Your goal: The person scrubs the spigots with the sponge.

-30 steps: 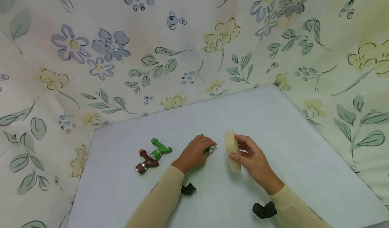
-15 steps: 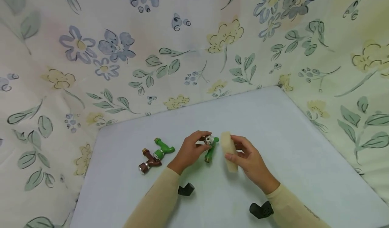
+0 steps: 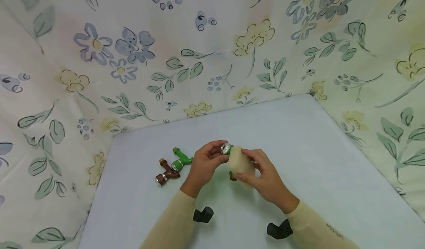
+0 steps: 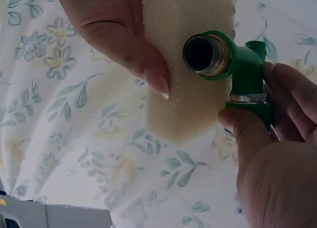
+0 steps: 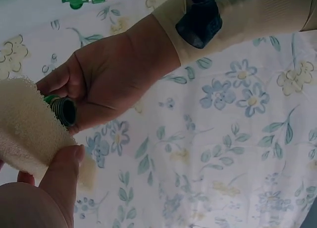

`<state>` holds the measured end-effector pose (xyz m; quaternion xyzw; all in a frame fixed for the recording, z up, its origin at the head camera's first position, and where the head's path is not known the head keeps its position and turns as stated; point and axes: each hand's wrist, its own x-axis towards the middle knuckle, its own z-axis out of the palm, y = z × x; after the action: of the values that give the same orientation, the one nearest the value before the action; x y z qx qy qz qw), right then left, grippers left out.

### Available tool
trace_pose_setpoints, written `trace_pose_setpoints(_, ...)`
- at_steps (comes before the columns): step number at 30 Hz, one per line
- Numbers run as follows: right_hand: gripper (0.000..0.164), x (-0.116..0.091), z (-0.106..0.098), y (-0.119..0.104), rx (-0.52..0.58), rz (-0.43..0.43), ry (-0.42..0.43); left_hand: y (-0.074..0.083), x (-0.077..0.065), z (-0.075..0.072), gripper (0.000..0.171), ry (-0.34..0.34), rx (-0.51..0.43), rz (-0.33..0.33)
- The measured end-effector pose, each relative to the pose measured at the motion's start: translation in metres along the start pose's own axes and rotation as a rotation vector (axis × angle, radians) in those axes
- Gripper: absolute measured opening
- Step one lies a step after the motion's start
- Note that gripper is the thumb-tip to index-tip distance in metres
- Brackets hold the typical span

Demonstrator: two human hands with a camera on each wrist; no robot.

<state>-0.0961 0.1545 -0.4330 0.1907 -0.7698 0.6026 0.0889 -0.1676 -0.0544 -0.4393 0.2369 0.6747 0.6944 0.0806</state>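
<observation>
A green plastic tap (image 4: pixel 245 72) with a brass-lined threaded end is in my left hand (image 3: pixel 202 166). The left thumb and fingers grip it at the silver-banded knob end. My right hand (image 3: pixel 270 179) holds a thick cream sponge (image 3: pixel 239 164) between thumb and fingers. The sponge lies against the tap's side and hides much of its body in the head view. In the right wrist view only the tap's threaded opening (image 5: pixel 64 110) shows beside the sponge (image 5: pixel 32 126). Both hands are raised over the white table.
To the left on the white table (image 3: pixel 292 131) lie another green tap (image 3: pixel 183 159) and a brown tap (image 3: pixel 168 173), touching or nearly so. Black devices (image 3: pixel 203 215) sit at both wrists. A floral cloth (image 3: pixel 206 75) hangs behind the table.
My left hand has lifted and turned the green tap, so its knob faces up toward the head camera. The sponge in my right hand has moved left and tilted onto the tap.
</observation>
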Motion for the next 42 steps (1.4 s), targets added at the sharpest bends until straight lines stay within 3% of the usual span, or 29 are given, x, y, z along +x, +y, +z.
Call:
trace_pose_setpoints(7, 0.062, -0.001, 0.001, 0.003, -0.017, 0.023, 0.001, 0.005, -0.006, 0.002, 0.043, 0.006, 0.035, -0.001)
trace_pose_setpoints(19, 0.059, 0.007, -0.010, 0.012, -0.057, 0.147, 0.062, -0.013, -0.007, -0.003, 0.044, -0.021, 0.033, 0.029)
trace_pose_setpoints(29, 0.058, 0.004, -0.001, 0.014, -0.028, 0.196, 0.059, -0.009, -0.008, -0.003, 0.044, 0.002, -0.020, 0.017)
trace_pose_setpoints(35, 0.058, 0.000, 0.006, 0.015, 0.017, 0.146, 0.004, -0.020, -0.007, -0.006, 0.046, 0.047, -0.015, 0.009)
trace_pose_setpoints(42, 0.056, -0.001, 0.011, 0.011, 0.068, 0.042, -0.059, -0.023, -0.004, -0.008, 0.042, 0.114, -0.023, -0.003)
